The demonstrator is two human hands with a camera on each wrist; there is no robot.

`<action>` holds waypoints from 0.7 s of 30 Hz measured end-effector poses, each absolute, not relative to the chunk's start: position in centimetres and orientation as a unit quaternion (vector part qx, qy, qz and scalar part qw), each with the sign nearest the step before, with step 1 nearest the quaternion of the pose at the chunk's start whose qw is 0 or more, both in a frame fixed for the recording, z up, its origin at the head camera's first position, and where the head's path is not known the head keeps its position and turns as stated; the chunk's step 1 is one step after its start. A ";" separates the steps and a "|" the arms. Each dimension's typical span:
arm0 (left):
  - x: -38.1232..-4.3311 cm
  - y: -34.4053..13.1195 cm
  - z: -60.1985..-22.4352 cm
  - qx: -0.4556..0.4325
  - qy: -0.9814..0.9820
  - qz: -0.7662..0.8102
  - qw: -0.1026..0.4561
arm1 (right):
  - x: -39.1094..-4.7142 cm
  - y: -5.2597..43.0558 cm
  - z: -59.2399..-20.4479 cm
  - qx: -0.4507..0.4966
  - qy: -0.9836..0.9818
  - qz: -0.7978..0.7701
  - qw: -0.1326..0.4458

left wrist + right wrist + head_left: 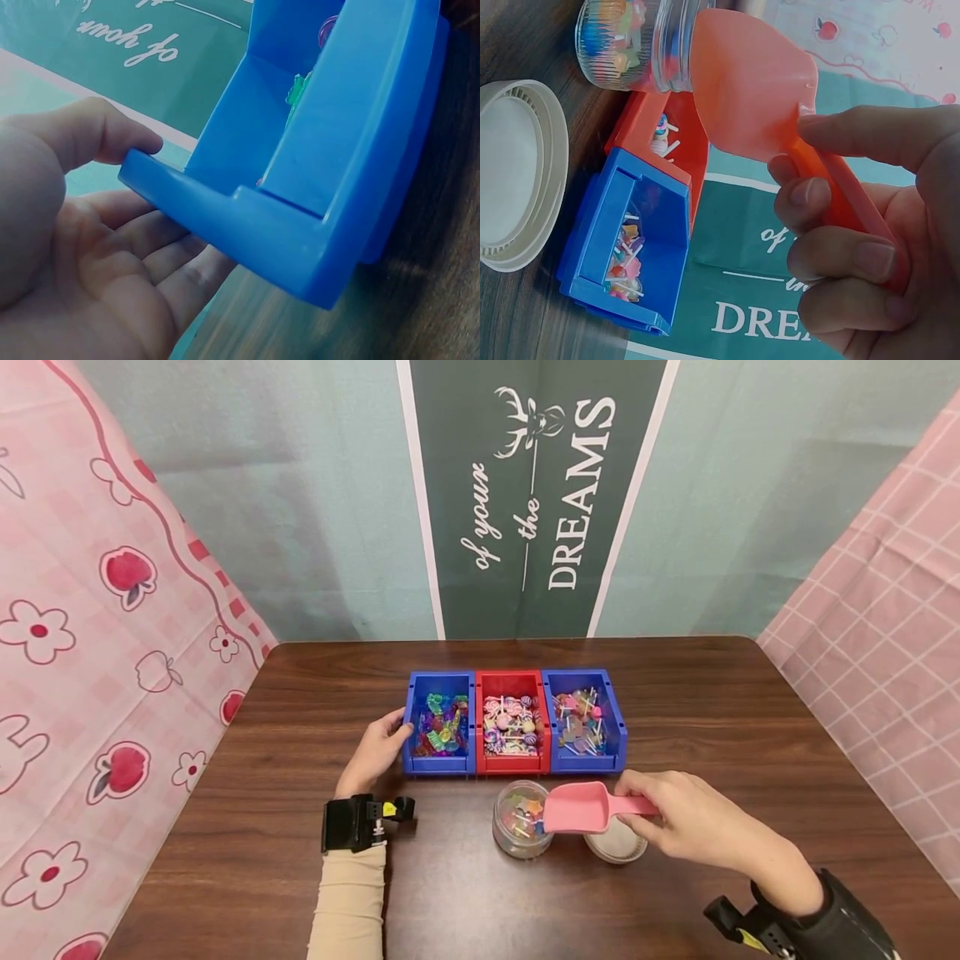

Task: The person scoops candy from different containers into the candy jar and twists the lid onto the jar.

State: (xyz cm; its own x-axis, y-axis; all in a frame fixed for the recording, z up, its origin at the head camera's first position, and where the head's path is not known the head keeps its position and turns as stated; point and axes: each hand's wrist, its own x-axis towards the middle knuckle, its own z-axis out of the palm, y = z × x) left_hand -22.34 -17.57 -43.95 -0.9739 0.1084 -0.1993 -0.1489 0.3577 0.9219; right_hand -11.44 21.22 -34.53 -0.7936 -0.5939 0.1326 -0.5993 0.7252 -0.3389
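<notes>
My right hand (686,818) grips the handle of a pink scoop (577,807), whose bowl looks bare and sits at the right rim of a clear jar (517,843). Colourful small candy-like pieces and sticks lie in the jar. At the left end of a row, my left hand (375,752) holds the side wall of a blue bin (438,766), thumb on the rim and fingers outside, as the left wrist view shows. Shiny coloured pieces (444,731) fill that bin's bottom. In the right wrist view the scoop (746,82) overlaps the jar's mouth.
A red bin (513,764) with small lollipop-like pieces stands in the middle, and another blue bin (588,763) with lollipop-like pieces on its right. A white lid (617,843) lies right of the jar, partly beneath the scoop. Cloths hang around the wooden table (675,685).
</notes>
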 end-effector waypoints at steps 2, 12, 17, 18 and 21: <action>-22.4 -17.6 -44.0 -0.014 0.815 0.568 0.115 | -11.6 21.4 -34.4 0.321 -0.928 0.190 0.007; -22.4 -17.6 -44.0 -0.014 0.811 0.574 0.116 | -13.2 22.0 -33.5 0.236 -0.957 0.166 0.030; -22.4 -17.6 -44.0 -0.013 0.813 0.571 0.116 | -14.5 22.0 -33.3 0.181 -0.969 0.170 -0.017; -22.4 -17.6 -44.0 -0.015 0.812 0.571 0.118 | -14.7 22.0 -33.4 0.174 -0.970 0.170 -0.021; -22.4 -17.6 -44.1 -0.015 0.812 0.571 0.121 | -15.3 21.9 -33.5 0.159 -0.972 0.171 -0.026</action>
